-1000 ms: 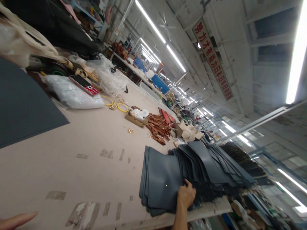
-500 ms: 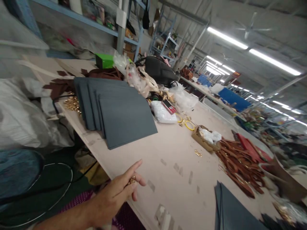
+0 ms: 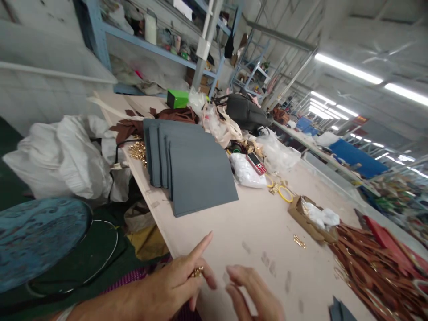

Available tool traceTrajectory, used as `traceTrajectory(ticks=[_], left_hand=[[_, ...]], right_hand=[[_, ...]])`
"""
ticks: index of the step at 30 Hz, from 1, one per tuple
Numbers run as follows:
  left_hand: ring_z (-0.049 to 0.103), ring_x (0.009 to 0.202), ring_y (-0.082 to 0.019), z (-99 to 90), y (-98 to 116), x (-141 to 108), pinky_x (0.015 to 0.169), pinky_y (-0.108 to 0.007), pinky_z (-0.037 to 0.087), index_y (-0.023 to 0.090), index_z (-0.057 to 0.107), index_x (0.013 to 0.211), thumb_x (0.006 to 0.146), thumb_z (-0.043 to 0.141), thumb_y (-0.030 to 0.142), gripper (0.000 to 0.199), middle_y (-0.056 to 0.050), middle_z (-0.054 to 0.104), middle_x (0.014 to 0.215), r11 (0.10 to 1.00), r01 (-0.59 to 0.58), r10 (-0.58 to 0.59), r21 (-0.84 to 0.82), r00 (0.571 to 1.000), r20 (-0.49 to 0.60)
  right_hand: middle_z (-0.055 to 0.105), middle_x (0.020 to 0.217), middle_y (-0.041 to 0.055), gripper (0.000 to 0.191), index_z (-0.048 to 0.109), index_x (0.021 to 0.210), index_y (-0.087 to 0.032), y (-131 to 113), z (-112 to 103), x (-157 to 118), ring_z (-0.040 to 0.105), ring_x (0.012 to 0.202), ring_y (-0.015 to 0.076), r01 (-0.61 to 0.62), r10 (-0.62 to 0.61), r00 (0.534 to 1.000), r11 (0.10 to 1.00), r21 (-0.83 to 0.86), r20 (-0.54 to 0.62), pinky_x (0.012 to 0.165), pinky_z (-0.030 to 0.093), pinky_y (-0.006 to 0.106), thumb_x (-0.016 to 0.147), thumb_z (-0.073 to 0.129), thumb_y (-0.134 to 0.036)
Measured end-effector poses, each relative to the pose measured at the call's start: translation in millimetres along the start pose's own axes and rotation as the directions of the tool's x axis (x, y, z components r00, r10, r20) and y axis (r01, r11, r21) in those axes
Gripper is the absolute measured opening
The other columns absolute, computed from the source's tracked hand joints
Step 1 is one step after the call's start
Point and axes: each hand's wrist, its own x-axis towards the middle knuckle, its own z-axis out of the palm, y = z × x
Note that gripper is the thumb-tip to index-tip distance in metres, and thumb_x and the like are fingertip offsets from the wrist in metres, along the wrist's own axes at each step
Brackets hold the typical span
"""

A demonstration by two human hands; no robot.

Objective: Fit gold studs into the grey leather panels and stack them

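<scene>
My left hand (image 3: 182,278) is over the near edge of the table, its index finger stretched out. Its other fingers curl around small gold-coloured metal pieces (image 3: 197,271), whose exact shape is too small to make out. To its right, my right hand (image 3: 252,292) reaches in from the bottom, slightly blurred, thumb and fingers apart with nothing visible between them. Beyond both hands lies a fanned stack of dark grey sheets (image 3: 202,176). A few similar gold pieces (image 3: 299,241) lie on the tabletop (image 3: 230,232) to the right.
Gold hardware (image 3: 138,151) is heaped by the stack's left side. Farther right are a white packet (image 3: 249,171), a red phone (image 3: 257,164), a cardboard box (image 3: 309,220) and brown straps (image 3: 371,258). A blue stool (image 3: 43,236) stands left of the table.
My right hand has come into view beside the left. The view has swung left, so the table things appear farther right. My left hand still has the gold pieces.
</scene>
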Motion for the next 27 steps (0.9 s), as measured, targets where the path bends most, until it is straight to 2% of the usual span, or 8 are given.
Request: traceTrajectory(ticks=[2, 4, 8, 12, 15, 19, 23, 27], left_hand=[[0.065, 0.084, -0.018, -6.5, 1.3, -4.7, 0.087, -0.033, 0.050, 0.034, 0.006, 0.152, 0.089, 0.044, 0.022, 0.075, 0.000, 0.068, 0.110, 1.000, -0.008, 0.009, 0.010, 0.997, -0.075], [0.060, 0.109, -0.023, -14.8, 0.9, -9.1, 0.104, -0.036, 0.040, 0.033, 0.019, 0.151, 0.082, 0.048, 0.016, 0.077, 0.001, 0.069, 0.111, 0.999, -0.042, 0.037, -0.024, 0.984, -0.173], [0.062, 0.104, -0.024, -33.3, -7.4, -16.3, 0.098, -0.035, 0.045, 0.031, 0.019, 0.151, 0.075, 0.052, 0.017, 0.083, 0.003, 0.071, 0.092, 0.972, -0.031, -0.020, -0.232, 0.976, -0.216], [0.062, 0.079, -0.018, -48.5, -19.6, -24.2, 0.070, -0.024, 0.050, 0.027, 0.011, 0.153, 0.079, 0.055, 0.021, 0.086, 0.003, 0.068, 0.081, 0.950, 0.039, -0.120, -0.310, 0.961, -0.248], [0.051, 0.054, -0.010, -55.9, -27.0, -28.2, 0.047, -0.019, 0.037, 0.026, 0.000, 0.153, 0.083, 0.051, 0.022, 0.086, -0.002, 0.071, 0.086, 0.930, 0.065, -0.147, -0.362, 0.968, -0.205], [0.047, 0.042, -0.006, -63.9, -34.3, -25.5, 0.039, -0.019, 0.023, 0.028, 0.017, 0.152, 0.075, 0.056, 0.027, 0.086, -0.004, 0.070, 0.092, 0.878, -0.021, -0.127, -0.478, 0.953, -0.275], [0.039, 0.036, -0.003, -70.6, -40.4, -22.3, 0.036, -0.020, 0.018, 0.023, 0.051, 0.130, 0.074, 0.061, 0.046, 0.062, -0.005, 0.067, 0.097, 0.918, -0.054, -0.168, -0.392, 0.843, -0.511], [0.037, 0.038, -0.004, -72.8, -48.2, -26.1, 0.038, -0.021, 0.017, 0.020, 0.061, 0.110, 0.076, 0.064, 0.054, 0.048, -0.004, 0.069, 0.091, 0.952, -0.036, -0.187, -0.305, 0.719, -0.669]], right_hand=[[0.074, 0.089, 0.0028, 0.026, 0.063, 0.115, -0.024, -17.2, 35.2, 37.0, 0.070, 0.075, 0.0136, 0.237, -0.241, 0.970, 0.960, 0.151, 0.010, 0.067, 0.058, 0.019, 0.091, 0.056, -0.017], [0.073, 0.083, 0.0034, 0.018, 0.063, 0.107, -0.023, -30.4, 61.0, 62.3, 0.068, 0.069, 0.0139, 0.350, -0.351, 0.936, 0.918, 0.187, -0.027, 0.061, 0.056, 0.021, 0.095, 0.051, -0.019], [0.068, 0.065, -0.0005, 0.019, 0.059, 0.084, -0.024, -33.1, 93.8, 84.7, 0.062, 0.058, 0.0133, 0.464, -0.456, 0.886, 0.861, 0.209, -0.086, 0.052, 0.051, 0.022, 0.097, 0.046, -0.020], [0.067, 0.070, 0.0016, 0.024, 0.061, 0.082, -0.022, -29.7, 111.8, 96.4, 0.063, 0.062, 0.0135, 0.404, -0.427, 0.904, 0.875, 0.266, 0.034, 0.054, 0.051, 0.022, 0.099, 0.045, -0.028], [0.065, 0.073, 0.0030, 0.033, 0.064, 0.081, -0.021, -35.3, 117.6, 103.8, 0.065, 0.066, 0.0115, 0.340, -0.402, 0.908, 0.875, 0.345, 0.123, 0.058, 0.052, 0.017, 0.100, 0.043, -0.037], [0.064, 0.069, 0.0002, 0.034, 0.061, 0.076, -0.022, -37.4, 116.5, 116.1, 0.063, 0.065, 0.0112, 0.221, -0.288, 0.950, 0.895, 0.387, 0.123, 0.060, 0.049, 0.018, 0.100, 0.042, -0.036], [0.068, 0.079, 0.0019, 0.024, 0.061, 0.087, -0.020, -9.2, 113.9, 152.2, 0.064, 0.074, 0.0133, -0.046, 0.038, 0.997, 0.988, 0.149, 0.060, 0.071, 0.047, 0.022, 0.099, 0.042, -0.028], [0.071, 0.086, 0.0072, 0.030, 0.065, 0.093, -0.016, 28.6, 123.8, 186.5, 0.064, 0.082, 0.0186, 0.029, -0.033, 0.999, 0.989, -0.145, -0.027, 0.077, 0.046, 0.029, 0.099, 0.037, -0.024]])
